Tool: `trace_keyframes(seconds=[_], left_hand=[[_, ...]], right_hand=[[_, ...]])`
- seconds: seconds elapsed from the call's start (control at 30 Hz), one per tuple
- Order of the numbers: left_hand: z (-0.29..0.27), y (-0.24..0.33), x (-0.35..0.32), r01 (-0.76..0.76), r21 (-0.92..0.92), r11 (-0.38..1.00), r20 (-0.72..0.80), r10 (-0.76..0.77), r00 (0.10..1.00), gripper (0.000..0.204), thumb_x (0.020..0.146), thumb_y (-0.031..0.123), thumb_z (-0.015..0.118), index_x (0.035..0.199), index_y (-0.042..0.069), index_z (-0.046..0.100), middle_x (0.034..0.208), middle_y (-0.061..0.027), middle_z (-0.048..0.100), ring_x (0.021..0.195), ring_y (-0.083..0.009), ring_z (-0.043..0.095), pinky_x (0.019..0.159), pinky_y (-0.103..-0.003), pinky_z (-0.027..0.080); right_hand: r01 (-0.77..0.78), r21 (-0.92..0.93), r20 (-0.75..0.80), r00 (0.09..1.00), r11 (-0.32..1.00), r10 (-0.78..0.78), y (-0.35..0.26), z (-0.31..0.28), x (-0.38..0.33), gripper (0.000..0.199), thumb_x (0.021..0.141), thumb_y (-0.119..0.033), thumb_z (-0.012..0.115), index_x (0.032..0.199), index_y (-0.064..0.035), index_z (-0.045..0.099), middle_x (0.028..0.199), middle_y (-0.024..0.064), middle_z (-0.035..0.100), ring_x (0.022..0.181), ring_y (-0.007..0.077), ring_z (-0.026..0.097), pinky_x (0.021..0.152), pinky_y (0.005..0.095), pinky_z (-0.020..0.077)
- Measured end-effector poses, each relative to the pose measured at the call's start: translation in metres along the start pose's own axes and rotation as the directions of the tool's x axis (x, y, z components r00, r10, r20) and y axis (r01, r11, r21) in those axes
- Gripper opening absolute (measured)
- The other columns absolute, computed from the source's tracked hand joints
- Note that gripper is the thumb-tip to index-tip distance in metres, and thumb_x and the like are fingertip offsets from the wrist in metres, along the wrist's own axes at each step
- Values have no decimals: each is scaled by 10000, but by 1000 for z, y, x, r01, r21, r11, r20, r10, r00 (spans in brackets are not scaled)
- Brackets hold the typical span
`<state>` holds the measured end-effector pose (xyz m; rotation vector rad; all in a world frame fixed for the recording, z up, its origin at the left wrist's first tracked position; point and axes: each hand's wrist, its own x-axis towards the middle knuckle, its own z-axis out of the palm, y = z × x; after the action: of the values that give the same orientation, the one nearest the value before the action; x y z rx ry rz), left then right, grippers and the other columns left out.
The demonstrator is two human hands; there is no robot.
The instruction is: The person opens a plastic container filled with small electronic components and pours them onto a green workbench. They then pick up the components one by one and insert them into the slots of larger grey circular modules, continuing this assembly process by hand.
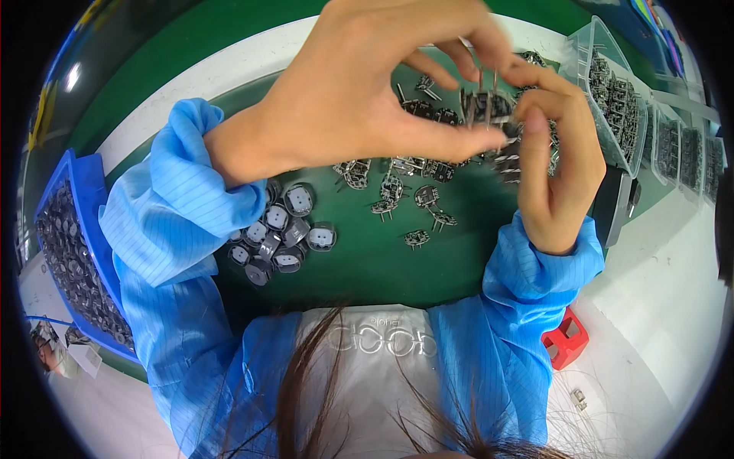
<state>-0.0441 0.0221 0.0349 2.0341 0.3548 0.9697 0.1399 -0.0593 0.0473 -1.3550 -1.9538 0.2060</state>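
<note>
Above the green table top, a small dark part with upright metal pins (pixel 488 107) is held between my two hands, smeared by motion. My left hand (pixel 359 92) reaches across from the left, its thumb below the part and its fingers above it. From the right, my right hand (pixel 564 145) pinches at the part's right side with bent thumb and fingers. Its exact contact is partly hidden. Beneath the hands lies a loose heap of similar pinned metal parts (pixel 424 164). Nearer me, a single small pinned part (pixel 417 239) lies apart from the heap.
Several round grey housings with pale insides (pixel 287 229) are piled by my left sleeve. A blue bin (pixel 86 180) full of dark parts stands at the left. Clear plastic trays (pixel 638 115) of pinned parts line the right. A red stool (pixel 566 340) is below at the right.
</note>
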Motion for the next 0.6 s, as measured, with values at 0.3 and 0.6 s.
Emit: trace_keyframes(seconds=[0.3, 0.6], left_hand=[[17, -13, -10, 302, -151, 941, -112, -320, 941, 197, 783, 5, 658, 969, -23, 599, 893, -93, 619, 827, -158, 630, 705, -262, 547], [9, -13, -14, 42, 385, 922, 15, -52, 999, 154, 851, 58, 600, 984, -12, 570, 835, -103, 584, 771, -175, 607, 640, -270, 510]], right_hand=[[-168, -48, 34, 985, 985, 170, -5, 15, -10, 294, 836, -173, 632, 1046, 13, 544, 981, 138, 602, 874, 228, 609, 814, 343, 470], [-157, -265, -38, 988, 951, 152, -8, 26, -16, 241, 821, -297, 655, 907, -80, 595, 724, 59, 520, 550, 245, 549, 474, 339, 430]])
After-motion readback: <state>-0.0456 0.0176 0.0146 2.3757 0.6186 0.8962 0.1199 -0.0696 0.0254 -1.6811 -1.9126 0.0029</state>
